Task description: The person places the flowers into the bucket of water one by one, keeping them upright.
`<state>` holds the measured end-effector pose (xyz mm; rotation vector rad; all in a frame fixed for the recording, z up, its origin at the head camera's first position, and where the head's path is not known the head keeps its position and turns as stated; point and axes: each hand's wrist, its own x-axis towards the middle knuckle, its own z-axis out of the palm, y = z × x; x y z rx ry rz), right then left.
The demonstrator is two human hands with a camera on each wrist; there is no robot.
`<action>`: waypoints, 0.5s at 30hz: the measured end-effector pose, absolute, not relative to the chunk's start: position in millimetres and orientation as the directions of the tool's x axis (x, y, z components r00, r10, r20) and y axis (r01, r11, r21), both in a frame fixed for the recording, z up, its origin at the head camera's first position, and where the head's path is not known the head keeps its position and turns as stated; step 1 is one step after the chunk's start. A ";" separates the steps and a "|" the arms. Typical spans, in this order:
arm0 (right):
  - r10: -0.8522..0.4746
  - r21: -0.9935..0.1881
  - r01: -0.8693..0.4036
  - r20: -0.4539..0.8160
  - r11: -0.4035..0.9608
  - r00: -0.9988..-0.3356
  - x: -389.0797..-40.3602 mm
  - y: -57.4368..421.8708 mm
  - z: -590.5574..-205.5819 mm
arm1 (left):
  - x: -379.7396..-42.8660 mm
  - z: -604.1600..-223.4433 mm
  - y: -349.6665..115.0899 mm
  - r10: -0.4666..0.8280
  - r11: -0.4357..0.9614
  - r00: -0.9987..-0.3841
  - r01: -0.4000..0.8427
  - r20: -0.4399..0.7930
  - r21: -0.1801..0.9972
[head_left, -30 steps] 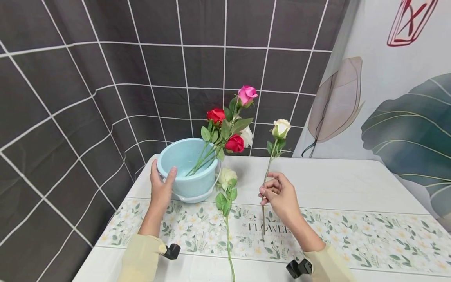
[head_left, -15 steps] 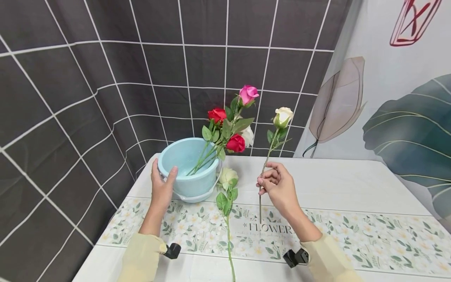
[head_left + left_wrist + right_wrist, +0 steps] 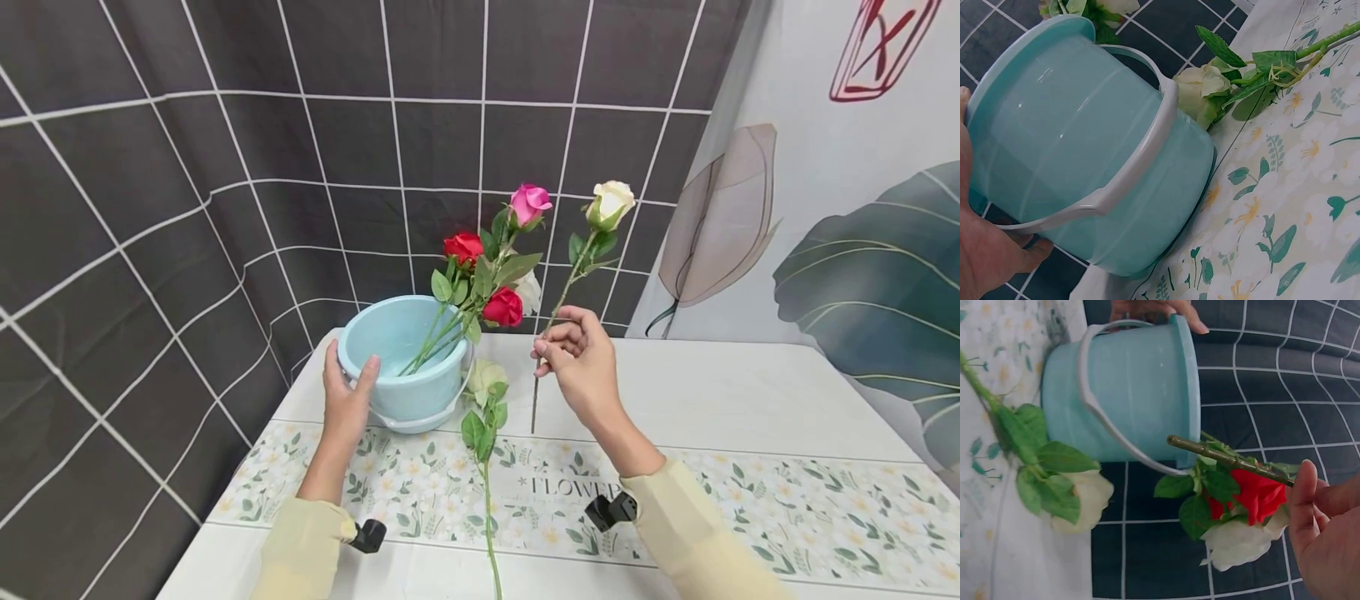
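My left hand (image 3: pixel 347 408) grips the near left rim of a light blue bucket (image 3: pixel 416 396), thumb over the inside edge. Several roses lean out of the bucket to the right: a pink rose (image 3: pixel 530 204), two red ones, the lower red rose (image 3: pixel 503 307) nearer me, and a white rose (image 3: pixel 1241 544) partly hidden behind. Between thumb and fingers, my right hand (image 3: pixel 585 367) pinches a cream rose (image 3: pixel 611 206) by its stem, bloom up and tilted right. The bare stem end (image 3: pixel 1200 448) hangs above the table, apart from the bucket. A pale rose with green leaves (image 3: pixel 483 425) lies on the table between my hands.
A white table (image 3: pixel 712 383) bears a floral printed strip (image 3: pixel 787 500) with lettering. Behind it hangs a dark cloth with white grid lines (image 3: pixel 435 142); a leaf-printed cloth (image 3: pixel 825 333) hangs at the right. The bucket's white handle (image 3: pixel 1141 159) hangs down its side.
My right hand has risen and moved slightly left and away from me, lifting the cream rose so its stem end hangs higher. The left hand and bucket stay in place.
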<state>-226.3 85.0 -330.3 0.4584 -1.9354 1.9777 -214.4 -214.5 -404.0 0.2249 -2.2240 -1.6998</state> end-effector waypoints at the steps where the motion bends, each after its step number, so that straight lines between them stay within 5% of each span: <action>1: 0.016 -0.885 -0.464 0.464 -0.027 -0.886 -227.9 82.7 -328.4 | -214.5 -404.2 -214.5 -0.320 0.275 -0.933 0.075 0.165 0.959; 15: 0.068 -0.838 -0.538 0.533 -0.092 -0.843 -244.0 45.1 -311.3 | -214.8 -404.9 -214.8 -0.322 0.275 -0.929 0.091 0.181 0.957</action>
